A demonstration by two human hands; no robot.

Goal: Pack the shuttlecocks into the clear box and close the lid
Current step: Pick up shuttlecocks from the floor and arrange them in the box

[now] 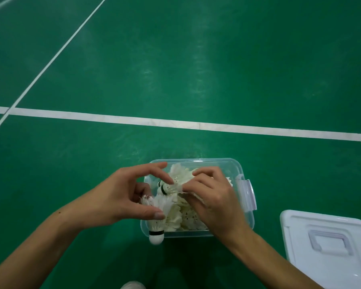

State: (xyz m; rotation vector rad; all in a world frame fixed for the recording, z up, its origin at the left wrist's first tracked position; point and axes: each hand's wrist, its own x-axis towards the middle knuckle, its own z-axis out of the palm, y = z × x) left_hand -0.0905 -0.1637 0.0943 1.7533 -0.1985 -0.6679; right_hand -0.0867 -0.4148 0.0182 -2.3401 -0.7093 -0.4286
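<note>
The clear box (pixel 227 162) sits open on the green court floor, with several white feather shuttlecocks (pixel 188 217) piled inside. My left hand (pixel 121 197) hovers over the box's left side and pinches the feathers of one shuttlecock (pixel 156 228), whose white cork with a black band hangs down over the near left corner. My right hand (pixel 215 201) is over the middle of the box and pinches the feathers of another shuttlecock (pixel 171 187) lying on top of the pile. The white lid (pixel 329 247), handle side up, lies on the floor to the right of the box.
White court lines (pixel 175 122) cross the green floor beyond the box. A purple-tinted latch (pixel 247 195) sticks out from the box's right side. The tip of a white shoe (pixel 132 285) shows at the bottom edge.
</note>
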